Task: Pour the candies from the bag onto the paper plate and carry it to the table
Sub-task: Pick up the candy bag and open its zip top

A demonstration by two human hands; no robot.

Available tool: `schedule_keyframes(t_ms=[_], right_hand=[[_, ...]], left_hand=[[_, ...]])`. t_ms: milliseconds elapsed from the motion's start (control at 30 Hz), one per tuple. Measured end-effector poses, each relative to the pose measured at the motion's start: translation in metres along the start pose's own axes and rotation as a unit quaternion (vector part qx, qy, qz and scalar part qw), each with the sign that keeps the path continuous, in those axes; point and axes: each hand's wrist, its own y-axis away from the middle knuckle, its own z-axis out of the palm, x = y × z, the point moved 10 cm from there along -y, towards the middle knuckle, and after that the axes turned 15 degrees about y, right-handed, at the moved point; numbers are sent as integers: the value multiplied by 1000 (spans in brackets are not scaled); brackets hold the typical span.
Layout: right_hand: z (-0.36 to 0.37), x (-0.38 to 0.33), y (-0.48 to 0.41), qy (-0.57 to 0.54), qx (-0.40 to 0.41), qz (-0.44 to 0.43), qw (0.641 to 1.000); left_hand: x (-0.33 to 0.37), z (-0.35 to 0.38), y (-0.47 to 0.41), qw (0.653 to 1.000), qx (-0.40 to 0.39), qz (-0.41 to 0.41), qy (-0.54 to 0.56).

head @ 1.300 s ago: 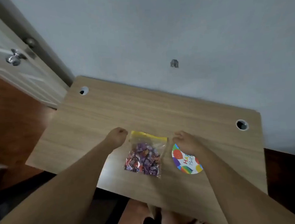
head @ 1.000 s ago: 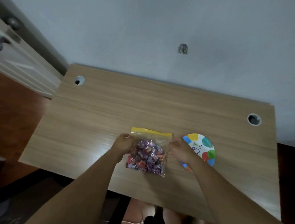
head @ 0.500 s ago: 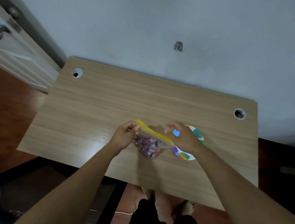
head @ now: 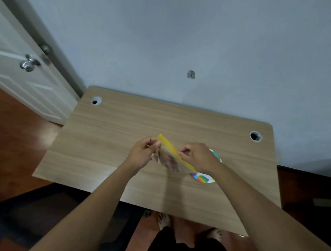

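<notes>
A clear zip bag of candies (head: 169,155) with a yellow seal strip is lifted off the wooden desk (head: 108,139), blurred by motion. My left hand (head: 143,154) pinches the bag's top at its left end. My right hand (head: 197,158) pinches the yellow strip near its right end. The colourful paper plate (head: 204,178) lies flat on the desk just right of the bag, mostly hidden under my right hand and wrist.
The desk stands against a grey wall, with round cable holes at its back left (head: 96,101) and back right (head: 255,136). A white door with a metal knob (head: 28,64) is at the left. My feet show below the desk's front edge.
The bag lay flat on the desk between my hands; both hands gripped its top and raised it, turning the yellow strip edge-on. The plate has stayed in place.
</notes>
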Motion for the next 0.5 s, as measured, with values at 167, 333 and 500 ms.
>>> schedule_keyframes(t_ms=[167,333,500], right_hand=[[-9,11,3,-21,9,50,998],[-2,29,18,-112,-3,96,989],[5,39,35,-195,-4,109,975]], left_hand=[[6,-8,14,992,121,24,22],[-10,31,38,987,84,-85,104],[-15,76,52,980,-24,-139,143]])
